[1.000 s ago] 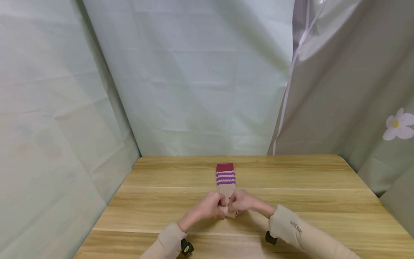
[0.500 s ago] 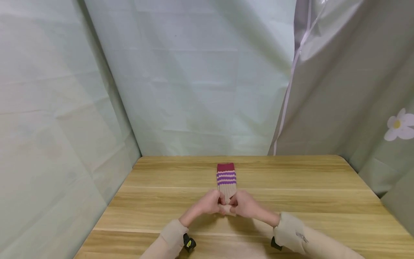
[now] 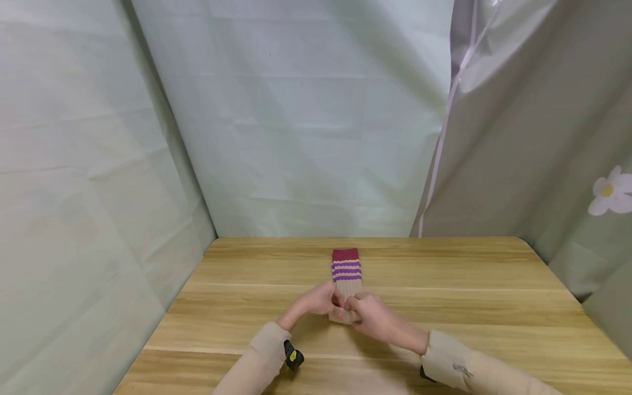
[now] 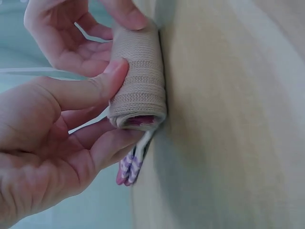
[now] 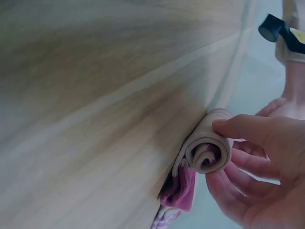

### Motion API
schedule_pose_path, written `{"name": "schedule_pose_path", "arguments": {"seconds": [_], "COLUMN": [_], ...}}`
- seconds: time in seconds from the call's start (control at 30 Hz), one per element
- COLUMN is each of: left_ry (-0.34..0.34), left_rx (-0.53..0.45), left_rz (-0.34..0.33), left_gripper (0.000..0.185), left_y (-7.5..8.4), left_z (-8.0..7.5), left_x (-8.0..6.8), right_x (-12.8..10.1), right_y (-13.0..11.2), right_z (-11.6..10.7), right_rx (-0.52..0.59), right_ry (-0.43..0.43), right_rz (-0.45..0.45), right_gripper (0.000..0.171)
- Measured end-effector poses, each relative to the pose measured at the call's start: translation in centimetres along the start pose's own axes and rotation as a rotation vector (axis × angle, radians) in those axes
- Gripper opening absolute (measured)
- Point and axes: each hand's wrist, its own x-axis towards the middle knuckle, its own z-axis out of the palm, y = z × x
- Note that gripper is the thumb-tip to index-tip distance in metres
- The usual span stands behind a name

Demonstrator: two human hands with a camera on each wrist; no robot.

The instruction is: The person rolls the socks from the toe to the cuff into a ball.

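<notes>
Beige ribbed socks [image 3: 348, 272], with purple stripes and a maroon cuff, lie lengthwise on the table, layered together. Their near end is wound into a thick roll [image 4: 138, 83], whose spiral end and a maroon patch inside show in the right wrist view. My left hand [image 3: 318, 299] pinches one end of the roll, thumb on top and fingers beneath. At the other end, my right hand [image 5: 262, 167] grips the roll between thumb and fingers. The flat striped part stretches away beyond both hands. In the head view the fingers cover much of the roll.
The wooden table [image 3: 237, 312] extends on both sides of the socks. Pale curtains [image 3: 316, 137] hang behind it and at the sides. A dark wrist camera [image 3: 293, 355] sits at the left cuff.
The roll has moved slightly away from me, and less of the flat beige part shows. Both hands have kept at it, with the right fingers changing their hold.
</notes>
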Motion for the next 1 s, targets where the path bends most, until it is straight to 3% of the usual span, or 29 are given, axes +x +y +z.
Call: {"name": "schedule_pose_path", "arguments": {"seconds": [0.1, 0.33, 0.43, 0.53, 0.67, 0.87, 1.0], "left_ry": [-0.015, -0.073, -0.101, -0.114, -0.090, 0.035, 0.121], "left_rx": [-0.009, 0.031, 0.015, -0.004, -0.037, -0.078, -0.072], "left_rz": [-0.020, -0.068, -0.086, -0.100, -0.117, -0.189, -0.200], "left_gripper": [0.010, 0.004, 0.005, 0.006, 0.007, 0.008, 0.006], "left_y": [-0.1, 0.1, 0.1, 0.0, -0.2, -0.2, 0.0], "left_z": [-0.1, -0.7, -1.0, -1.0, -1.0, -0.6, -0.1], "left_x": [0.4, 1.0, 1.2, 1.3, 1.2, 1.0, 0.9], "right_x": [0.0, -0.2, -0.2, -0.1, 0.0, 0.1, 0.3], "right_y": [0.0, -0.3, -0.4, -0.3, 0.2, 1.3, 1.7], "right_z": [0.0, -0.1, 0.0, -0.1, -0.3, -0.1, 0.1], "right_rx": [-0.118, -0.417, -0.463, -0.418, -0.258, -0.080, 0.001], "right_ry": [-0.025, -0.089, -0.074, -0.076, -0.105, -0.115, -0.125], "right_rz": [-0.039, -0.148, -0.174, -0.168, -0.138, -0.114, -0.074], "right_gripper": [0.029, 0.066, 0.063, 0.055, 0.042, 0.029, 0.023]}}
